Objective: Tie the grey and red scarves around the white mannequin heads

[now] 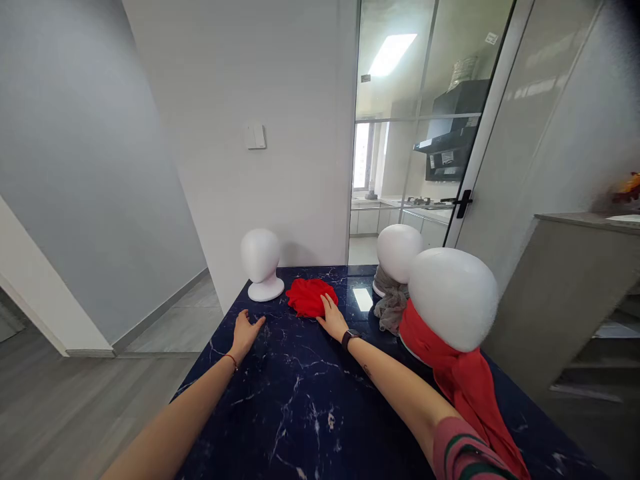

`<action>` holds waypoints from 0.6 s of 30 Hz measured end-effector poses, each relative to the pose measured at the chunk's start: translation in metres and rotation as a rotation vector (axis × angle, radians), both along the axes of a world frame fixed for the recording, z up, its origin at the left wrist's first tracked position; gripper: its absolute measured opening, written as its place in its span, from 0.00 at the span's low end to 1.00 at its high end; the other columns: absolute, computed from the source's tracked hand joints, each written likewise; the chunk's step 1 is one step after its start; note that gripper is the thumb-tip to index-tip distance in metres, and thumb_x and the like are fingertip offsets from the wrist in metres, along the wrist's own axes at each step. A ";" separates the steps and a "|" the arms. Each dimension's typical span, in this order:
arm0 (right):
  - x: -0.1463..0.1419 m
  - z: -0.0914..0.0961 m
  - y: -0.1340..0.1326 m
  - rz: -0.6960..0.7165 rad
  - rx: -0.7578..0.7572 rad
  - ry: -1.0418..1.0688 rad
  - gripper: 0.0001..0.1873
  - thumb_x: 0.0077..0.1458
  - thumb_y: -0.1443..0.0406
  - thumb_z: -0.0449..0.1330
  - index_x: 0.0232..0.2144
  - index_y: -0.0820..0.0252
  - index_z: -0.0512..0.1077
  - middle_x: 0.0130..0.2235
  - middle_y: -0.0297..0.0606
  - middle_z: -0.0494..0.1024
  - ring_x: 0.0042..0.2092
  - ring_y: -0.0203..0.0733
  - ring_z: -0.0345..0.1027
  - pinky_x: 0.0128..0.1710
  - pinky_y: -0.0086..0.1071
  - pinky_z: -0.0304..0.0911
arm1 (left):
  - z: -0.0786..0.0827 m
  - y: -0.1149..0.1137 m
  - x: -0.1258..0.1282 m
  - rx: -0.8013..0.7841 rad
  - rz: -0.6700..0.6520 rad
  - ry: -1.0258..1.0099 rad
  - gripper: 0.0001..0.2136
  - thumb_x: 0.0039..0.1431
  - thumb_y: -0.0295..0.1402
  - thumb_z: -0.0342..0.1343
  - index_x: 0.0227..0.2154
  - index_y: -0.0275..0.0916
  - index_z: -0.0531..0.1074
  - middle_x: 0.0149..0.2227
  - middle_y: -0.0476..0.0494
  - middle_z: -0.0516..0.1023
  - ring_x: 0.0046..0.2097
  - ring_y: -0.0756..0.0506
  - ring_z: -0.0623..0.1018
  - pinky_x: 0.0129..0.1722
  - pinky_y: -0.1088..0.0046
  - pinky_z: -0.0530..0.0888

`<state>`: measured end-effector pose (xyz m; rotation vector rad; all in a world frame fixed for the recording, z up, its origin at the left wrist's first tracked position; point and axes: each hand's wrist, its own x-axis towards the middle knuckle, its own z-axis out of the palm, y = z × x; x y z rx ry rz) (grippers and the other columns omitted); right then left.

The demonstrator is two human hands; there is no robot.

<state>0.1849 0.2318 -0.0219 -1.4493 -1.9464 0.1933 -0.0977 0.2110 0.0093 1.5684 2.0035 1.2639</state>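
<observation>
A crumpled red scarf (306, 295) lies on the dark blue marble tabletop (300, 400) near its far edge. My right hand (331, 317), with a black watch on the wrist, rests on the scarf's right side, fingers laid flat. My left hand (246, 331) lies flat on the tabletop left of the scarf, fingers apart, holding nothing. A bare white mannequin head (261, 262) stands just behind the scarf at the far left. Another white head (397, 252) at the far right wears a grey scarf (391, 303). The nearest white head (453, 297) wears a red scarf (463, 383).
A white wall with a light switch (255, 136) rises behind the table. A glass door with a black handle (463, 203) opens onto a kitchen on the right. A grey counter (575, 273) stands at the right. Grey floor lies to the left.
</observation>
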 end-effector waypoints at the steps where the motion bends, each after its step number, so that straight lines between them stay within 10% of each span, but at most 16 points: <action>1: 0.002 -0.002 0.006 -0.014 0.001 -0.011 0.33 0.51 0.71 0.54 0.60 0.63 0.54 0.60 0.50 0.58 0.59 0.50 0.55 0.55 0.44 0.56 | 0.001 0.013 -0.005 -0.009 0.020 -0.014 0.29 0.45 0.40 0.60 0.49 0.32 0.61 0.52 0.29 0.67 0.53 0.35 0.70 0.51 0.58 0.66; 6: 0.010 -0.012 0.012 -0.028 0.032 -0.018 0.19 0.52 0.74 0.51 0.46 0.60 0.70 0.46 0.47 0.72 0.47 0.48 0.65 0.49 0.40 0.61 | -0.002 0.067 -0.011 0.012 0.074 -0.043 0.37 0.43 0.43 0.62 0.55 0.31 0.55 0.59 0.24 0.60 0.60 0.33 0.62 0.56 0.57 0.62; 18: 0.013 -0.007 0.011 -0.041 -0.053 0.083 0.09 0.51 0.70 0.54 0.35 0.58 0.71 0.38 0.39 0.75 0.39 0.42 0.70 0.38 0.29 0.60 | -0.006 0.156 0.010 0.182 0.161 0.053 0.40 0.38 0.48 0.63 0.54 0.34 0.58 0.55 0.30 0.66 0.59 0.33 0.63 0.58 0.53 0.59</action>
